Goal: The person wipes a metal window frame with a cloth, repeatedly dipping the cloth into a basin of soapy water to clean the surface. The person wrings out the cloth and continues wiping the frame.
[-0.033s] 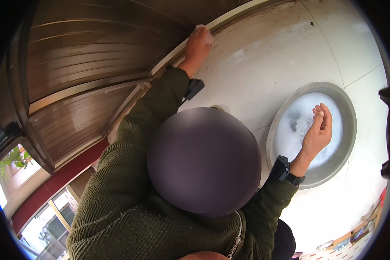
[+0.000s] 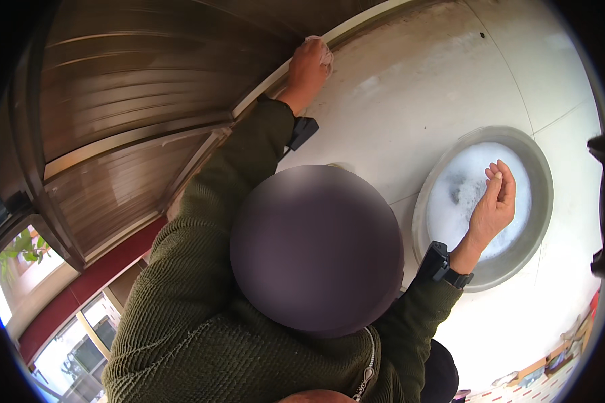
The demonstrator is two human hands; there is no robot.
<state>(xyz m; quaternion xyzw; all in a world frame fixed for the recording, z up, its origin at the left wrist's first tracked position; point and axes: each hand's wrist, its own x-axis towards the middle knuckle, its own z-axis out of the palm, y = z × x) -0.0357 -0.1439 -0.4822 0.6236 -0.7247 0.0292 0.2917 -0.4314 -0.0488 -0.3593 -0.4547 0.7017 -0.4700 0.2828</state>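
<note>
My left hand (image 2: 305,72) reaches far forward, closed on a thin pale pinkish cloth (image 2: 326,56), which it presses at the bottom edge of a brown panelled door (image 2: 161,60). Most of the cloth is hidden by the fingers. Over a grey round basin (image 2: 543,201) hangs my right hand (image 2: 494,207), loosely cupped, with nothing visible in it. Foamy white water (image 2: 450,208) fills much of the basin, and a darker patch shows near its middle. Black devices are strapped at both wrists.
A large, rounded, purple-grey shape (image 2: 316,248) blocks the centre of the view. Pale floor tiles (image 2: 396,87) spread beside the door's metal bottom rail (image 2: 356,23). Small assorted items lie at the lower right (image 2: 558,359). Glass panes and green leaves (image 2: 27,248) show at the left.
My left hand has shifted very slightly with the cloth, and more of the cloth shows. The right hand stays over the basin.
</note>
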